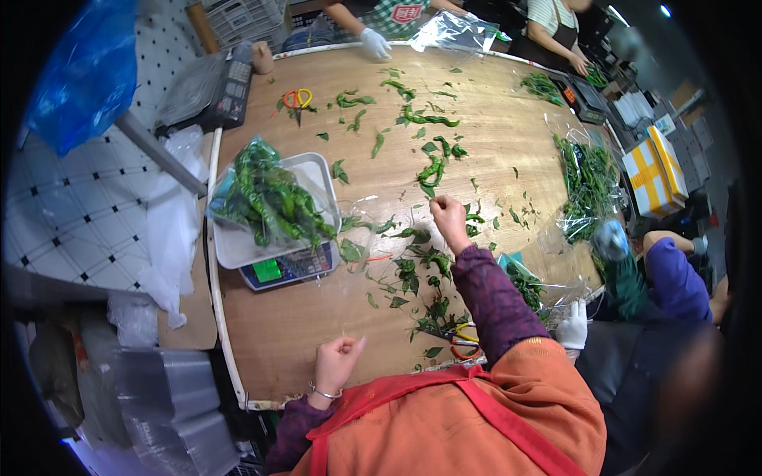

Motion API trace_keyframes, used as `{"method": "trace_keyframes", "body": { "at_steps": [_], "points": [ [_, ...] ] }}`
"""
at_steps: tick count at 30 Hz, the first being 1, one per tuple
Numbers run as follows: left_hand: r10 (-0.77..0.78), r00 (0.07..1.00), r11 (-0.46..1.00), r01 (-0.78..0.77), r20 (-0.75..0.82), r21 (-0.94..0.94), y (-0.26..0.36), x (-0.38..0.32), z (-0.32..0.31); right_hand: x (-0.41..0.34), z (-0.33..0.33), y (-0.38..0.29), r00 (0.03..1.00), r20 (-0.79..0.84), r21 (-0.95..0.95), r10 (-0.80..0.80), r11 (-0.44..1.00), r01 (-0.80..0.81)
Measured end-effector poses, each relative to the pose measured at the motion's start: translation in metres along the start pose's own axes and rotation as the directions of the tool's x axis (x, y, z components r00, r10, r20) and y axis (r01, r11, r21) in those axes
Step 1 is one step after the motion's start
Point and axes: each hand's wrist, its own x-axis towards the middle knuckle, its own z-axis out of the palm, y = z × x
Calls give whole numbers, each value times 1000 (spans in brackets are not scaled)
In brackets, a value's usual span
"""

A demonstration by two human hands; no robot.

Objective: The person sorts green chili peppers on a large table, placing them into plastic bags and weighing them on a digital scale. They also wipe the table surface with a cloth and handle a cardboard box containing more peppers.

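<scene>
My right hand (449,219) reaches over the middle of the wooden table (286,345), its fingers closed at the lower end of a curled green pepper (432,172); whether they grip it or its leaf, I cannot tell. Near the front edge my left hand (339,363), with a bracelet at the wrist, is curled with nothing visible in it. To the left, a clear bag of green peppers (268,196) lies in a white tray (330,184) on a digital scale (292,271). Loose peppers and leaves (408,276) are strewn between the hands and beyond.
Red-and-yellow scissors (467,340) lie at the front edge, another pair (298,101) at the far left. A second scale (229,89) stands at the back left corner. Bagged peppers (589,172) line the right side. Co-workers' gloved hands are at the far edge (375,44) and right (572,326).
</scene>
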Motion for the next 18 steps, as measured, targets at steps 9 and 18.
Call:
{"method": "trace_keyframes", "body": {
  "at_steps": [9,18],
  "points": [
    [-107,994,994,106,-34,-10,-7,12,4,115,21,37,968,-31,-378,248,894,-241],
    [-91,995,995,93,-52,38,-6,23,4,117,27,0,892,146,-178,429,898,-402]
  ]
}}
